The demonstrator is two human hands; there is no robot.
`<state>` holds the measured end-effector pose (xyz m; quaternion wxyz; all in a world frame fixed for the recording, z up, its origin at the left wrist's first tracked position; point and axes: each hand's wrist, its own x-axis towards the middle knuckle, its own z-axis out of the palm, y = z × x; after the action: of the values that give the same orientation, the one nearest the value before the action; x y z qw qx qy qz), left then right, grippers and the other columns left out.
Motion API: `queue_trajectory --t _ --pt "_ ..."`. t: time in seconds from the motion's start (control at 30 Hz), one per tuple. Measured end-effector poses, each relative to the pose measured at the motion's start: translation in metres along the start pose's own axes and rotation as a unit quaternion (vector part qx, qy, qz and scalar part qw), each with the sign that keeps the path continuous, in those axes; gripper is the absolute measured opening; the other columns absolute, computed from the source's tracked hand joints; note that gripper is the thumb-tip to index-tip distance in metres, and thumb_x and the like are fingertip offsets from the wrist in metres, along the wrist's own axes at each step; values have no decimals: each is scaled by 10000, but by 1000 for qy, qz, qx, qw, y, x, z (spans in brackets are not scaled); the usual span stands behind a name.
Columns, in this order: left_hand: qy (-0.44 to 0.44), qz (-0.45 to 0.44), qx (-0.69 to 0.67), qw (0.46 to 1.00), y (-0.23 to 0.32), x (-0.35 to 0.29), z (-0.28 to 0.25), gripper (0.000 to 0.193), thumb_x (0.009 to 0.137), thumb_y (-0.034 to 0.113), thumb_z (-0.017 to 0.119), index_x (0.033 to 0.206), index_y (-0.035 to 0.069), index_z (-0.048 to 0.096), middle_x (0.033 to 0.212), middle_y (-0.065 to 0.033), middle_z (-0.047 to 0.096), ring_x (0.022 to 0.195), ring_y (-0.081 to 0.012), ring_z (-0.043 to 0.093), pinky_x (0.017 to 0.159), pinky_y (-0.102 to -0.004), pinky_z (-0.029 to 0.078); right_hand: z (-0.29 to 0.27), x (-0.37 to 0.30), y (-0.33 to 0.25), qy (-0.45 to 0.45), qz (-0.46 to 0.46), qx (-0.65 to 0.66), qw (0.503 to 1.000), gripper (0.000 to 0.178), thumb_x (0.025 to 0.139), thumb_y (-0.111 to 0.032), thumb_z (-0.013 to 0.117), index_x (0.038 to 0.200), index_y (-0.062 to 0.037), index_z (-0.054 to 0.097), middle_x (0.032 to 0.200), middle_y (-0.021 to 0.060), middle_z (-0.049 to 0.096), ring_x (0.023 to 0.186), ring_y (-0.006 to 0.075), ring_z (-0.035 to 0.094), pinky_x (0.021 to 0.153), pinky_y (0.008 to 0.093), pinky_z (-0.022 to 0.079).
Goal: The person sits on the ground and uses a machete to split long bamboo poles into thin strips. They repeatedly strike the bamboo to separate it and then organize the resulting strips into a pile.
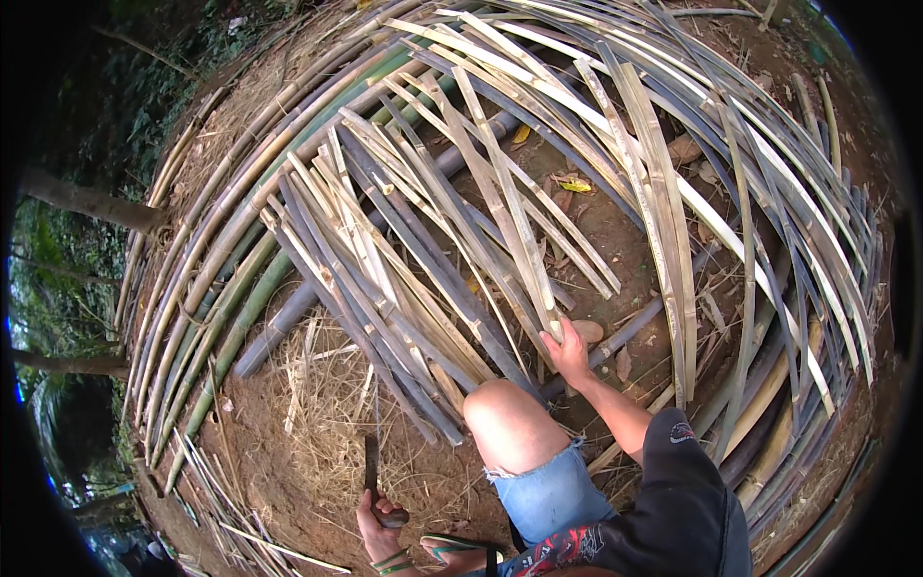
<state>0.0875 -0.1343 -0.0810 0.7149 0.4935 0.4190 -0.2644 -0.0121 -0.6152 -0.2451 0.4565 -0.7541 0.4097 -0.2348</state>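
My left hand point(375, 517), low in the view, is closed around the wooden handle of a knife point(371, 464) with a dark blade. The blade points away from me over straw-like shavings. My right hand point(569, 352) grips the near end of a long split bamboo slat point(510, 207), its thumb along the end. The slat slopes up and away to the left, across other strips. Just left of it lies a pile of split bamboo strips point(423, 260), pale and grey. Part of the right hand's grip is hidden behind its knuckles.
Long bamboo poles point(240, 183) lie along the left. More strips point(663, 240) fan out at the right. A thick dark pole point(279, 332) runs beneath the pile. Shavings point(332, 404) cover the soil near my bent knee point(514, 423). Tree trunks point(91, 200) stand at far left.
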Motion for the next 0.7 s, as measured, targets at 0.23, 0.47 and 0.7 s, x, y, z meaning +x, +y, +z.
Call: queue_trajectory --t 0.23,0.47,0.7 --pt "13 4 10 1000 -5 -4 2 333 1002 352 491 855 57 535 566 31 449 466 -125 460 580 -361 483 -47 -5 11 -1 -3 -11 1000 391 857 -242 720 1094 45 599 899 246 673 846 436 647 731 462 506" --pt "5 11 -6 1000 -13 -2 10 324 1007 327 497 832 58 533 564 23 456 473 -131 464 580 -357 477 -67 -29 11 29 -35 -111 993 386 858 -171 715 1176 12 592 960 243 681 886 423 661 746 453 525" --pt "6 22 -9 1000 -19 0 8 301 1004 314 508 832 67 526 585 13 473 502 -134 467 579 -341 466 -87 -27 9 35 -72 -265 961 519 907 -124 608 1400 -140 447 1117 219 616 889 442 641 734 514 532"
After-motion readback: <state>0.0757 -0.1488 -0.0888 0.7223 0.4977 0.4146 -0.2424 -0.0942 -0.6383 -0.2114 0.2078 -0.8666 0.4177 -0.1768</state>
